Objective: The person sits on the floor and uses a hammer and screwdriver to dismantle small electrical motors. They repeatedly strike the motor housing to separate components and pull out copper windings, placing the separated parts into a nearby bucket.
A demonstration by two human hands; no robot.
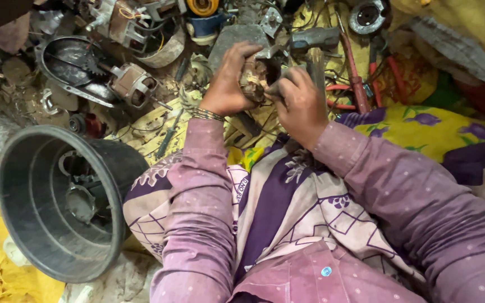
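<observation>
Fingers: those of both hands were curled shut around one small motor part (255, 76), a grimy brown lump with a metal bracket on its far side.
Left hand (228, 81): it wrapped the part from the left, thumb over the top, with thin bangles (207, 114) at the wrist.
Right hand (300, 101): it pinched the part's right edge, fingertips pressed against it; whether it also held a small tool I cannot tell.
Motor part: it was held above the person's lap, over the scrap heap, between the two hands.
Hammer (314, 42): its grey head lay just beyond the hands, the handle running down behind the right hand.
Pliers (357, 78): red-handled, lying to the right of the hammer among other tools.
Small motor (133, 84): an exposed winding unit lay on the floor to the left of the hands, near a round metal pan (71, 62).
Black tub (35, 199): tipped on its side at lower left, holding a few metal pieces inside.
Sleeves (203, 185): faded pink with pale dots, over a purple and cream patterned cloth (287, 207).
Yellow cloth (416, 126): floral, spread beside the right arm.
</observation>
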